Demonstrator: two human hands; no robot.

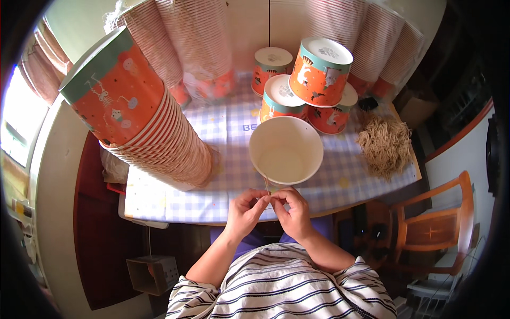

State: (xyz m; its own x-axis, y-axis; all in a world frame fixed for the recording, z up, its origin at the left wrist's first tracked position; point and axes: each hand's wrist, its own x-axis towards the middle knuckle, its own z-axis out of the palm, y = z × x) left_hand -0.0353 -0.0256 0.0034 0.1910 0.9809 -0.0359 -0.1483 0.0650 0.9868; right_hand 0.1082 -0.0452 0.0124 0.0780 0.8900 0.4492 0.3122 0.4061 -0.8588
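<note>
A paper bucket (pixel 293 139) stands on the table in front of me, its open mouth tilted toward me and its inside white. A thin tan cord (pixel 266 182) comes from its near rim down to my fingers. Both hands meet just below the rim, at the table's front edge. My left hand (pixel 248 211) pinches the cord between thumb and fingertips. My right hand (pixel 291 210) is also closed in a pinch on the cord, fingertips against the left ones. The exact shape of the cord between the fingertips is too small to tell.
A tall leaning stack of nested orange-and-green buckets (pixel 154 122) stands at left. Several upside-down buckets (pixel 321 72) are piled behind the open one. A heap of tan cords (pixel 385 144) lies at right on the checked tablecloth (pixel 226 151). A wooden chair (pixel 433 228) stands at right.
</note>
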